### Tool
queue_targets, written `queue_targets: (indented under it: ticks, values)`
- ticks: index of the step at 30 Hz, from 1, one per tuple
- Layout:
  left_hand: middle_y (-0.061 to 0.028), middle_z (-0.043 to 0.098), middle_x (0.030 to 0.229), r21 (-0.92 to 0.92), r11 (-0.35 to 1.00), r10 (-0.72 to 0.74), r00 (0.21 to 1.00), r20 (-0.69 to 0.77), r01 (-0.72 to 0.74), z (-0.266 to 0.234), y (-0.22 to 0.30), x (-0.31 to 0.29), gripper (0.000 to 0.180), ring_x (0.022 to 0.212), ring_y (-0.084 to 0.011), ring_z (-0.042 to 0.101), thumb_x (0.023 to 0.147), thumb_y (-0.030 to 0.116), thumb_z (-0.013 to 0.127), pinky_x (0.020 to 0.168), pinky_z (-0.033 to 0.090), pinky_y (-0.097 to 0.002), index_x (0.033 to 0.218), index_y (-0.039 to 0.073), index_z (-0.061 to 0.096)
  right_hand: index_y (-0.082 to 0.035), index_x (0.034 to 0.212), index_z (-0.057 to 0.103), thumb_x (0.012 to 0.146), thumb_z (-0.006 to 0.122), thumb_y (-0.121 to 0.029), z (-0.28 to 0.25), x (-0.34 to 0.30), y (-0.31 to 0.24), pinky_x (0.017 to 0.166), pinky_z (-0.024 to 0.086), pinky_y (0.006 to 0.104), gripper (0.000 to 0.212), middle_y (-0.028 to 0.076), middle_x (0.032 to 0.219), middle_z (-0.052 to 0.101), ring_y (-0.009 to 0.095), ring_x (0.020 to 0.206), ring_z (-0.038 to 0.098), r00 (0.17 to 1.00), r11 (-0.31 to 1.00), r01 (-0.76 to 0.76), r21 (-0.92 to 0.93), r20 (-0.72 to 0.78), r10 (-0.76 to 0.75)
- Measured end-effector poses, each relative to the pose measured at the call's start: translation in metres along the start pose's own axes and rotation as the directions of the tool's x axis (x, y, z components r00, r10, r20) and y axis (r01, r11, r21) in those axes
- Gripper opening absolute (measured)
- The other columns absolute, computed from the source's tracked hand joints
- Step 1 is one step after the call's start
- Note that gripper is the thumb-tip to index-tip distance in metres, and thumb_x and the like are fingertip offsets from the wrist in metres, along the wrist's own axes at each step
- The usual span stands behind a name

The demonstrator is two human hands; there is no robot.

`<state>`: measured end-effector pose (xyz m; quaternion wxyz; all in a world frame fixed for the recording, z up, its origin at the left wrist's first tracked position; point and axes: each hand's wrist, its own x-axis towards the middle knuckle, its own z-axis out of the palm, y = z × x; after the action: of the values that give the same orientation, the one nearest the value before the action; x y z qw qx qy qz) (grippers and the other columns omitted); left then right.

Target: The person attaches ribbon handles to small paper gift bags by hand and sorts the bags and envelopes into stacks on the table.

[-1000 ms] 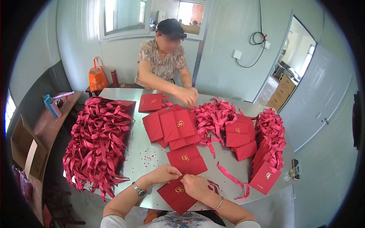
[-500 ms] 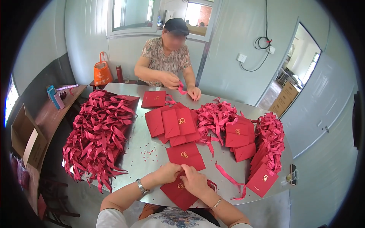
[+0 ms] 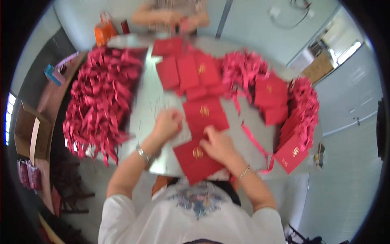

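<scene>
A flat red paper bag (image 3: pixel 198 158) with a gold emblem lies at the table's near edge in front of me. My right hand (image 3: pixel 219 146) is over its upper right part, thumb and forefinger apart. My left hand (image 3: pixel 167 123) is off the bag to the left, above the bare tabletop, its fingers curled together. Blur hides whether anything small is in them. Just beyond lies another red bag (image 3: pixel 206 114). Farther back is an overlapping stack of red bags (image 3: pixel 189 73).
A heap of red bags with ribbon handles (image 3: pixel 101 97) covers the left side of the metal table (image 3: pixel 142 105). Right are a ribbon pile (image 3: pixel 243 69), more bags (image 3: pixel 270 95) and a loose ribbon (image 3: pixel 256 142). A co-worker's hands (image 3: pixel 178 18) hold a ribbon across the table.
My hands were together at the bag's top edge; now they are apart, the left one moved left. The view has tipped down, so the table sits higher in the picture.
</scene>
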<state>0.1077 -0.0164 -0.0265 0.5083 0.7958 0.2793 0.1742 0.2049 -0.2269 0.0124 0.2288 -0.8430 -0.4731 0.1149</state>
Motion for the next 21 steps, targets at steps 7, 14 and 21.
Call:
queue_targets:
  ticks: [7, 14, 21]
  values:
    - [-0.009, 0.067, 0.092, -0.049, 0.996, 0.07, 0.983, -0.169, -0.079, -0.015, 0.01, -0.001, 0.025, 0.065, -0.0123, 0.059, 0.09, 0.009, 0.061, 0.059, 0.048, -0.0259, 0.113, 0.003, 0.067, -0.006, 0.114, 0.055, 0.084, 0.066, -0.021, -0.017, 0.016, 0.002, 0.071, 0.052, 0.0451, 0.035, 0.015, 0.082, 0.068, 0.035, 0.08, 0.067, 0.99, 0.996, -0.042, 0.08, 0.14, 0.03]
    - [-0.0127, 0.062, 0.089, 0.394, 0.858, 0.238, 0.935, 0.263, -0.329, -0.02, 0.035, -0.086, 0.031, 0.087, -0.0306, 0.06, 0.074, 0.011, 0.075, 0.076, 0.049, -0.0396, 0.102, 0.003, 0.067, -0.004, 0.126, 0.054, 0.084, 0.065, -0.004, -0.013, -0.002, 0.018, 0.06, 0.048, 0.0314, 0.043, 0.01, 0.076, 0.064, 0.019, 0.066, 0.063, 0.988, 0.963, -0.029, 0.269, 0.153, -0.013]
    - [-0.01, 0.064, 0.091, 0.356, 0.923, 0.093, 0.983, 0.156, -0.143, -0.011, 0.028, -0.083, 0.024, 0.087, -0.0285, 0.063, 0.073, 0.01, 0.073, 0.075, 0.051, -0.0377, 0.096, 0.007, 0.065, -0.002, 0.125, 0.056, 0.084, 0.064, -0.008, -0.038, -0.016, 0.034, 0.067, 0.051, 0.0349, 0.041, 0.014, 0.083, 0.069, 0.025, 0.073, 0.066, 0.977, 0.896, -0.118, 0.429, 0.212, 0.027]
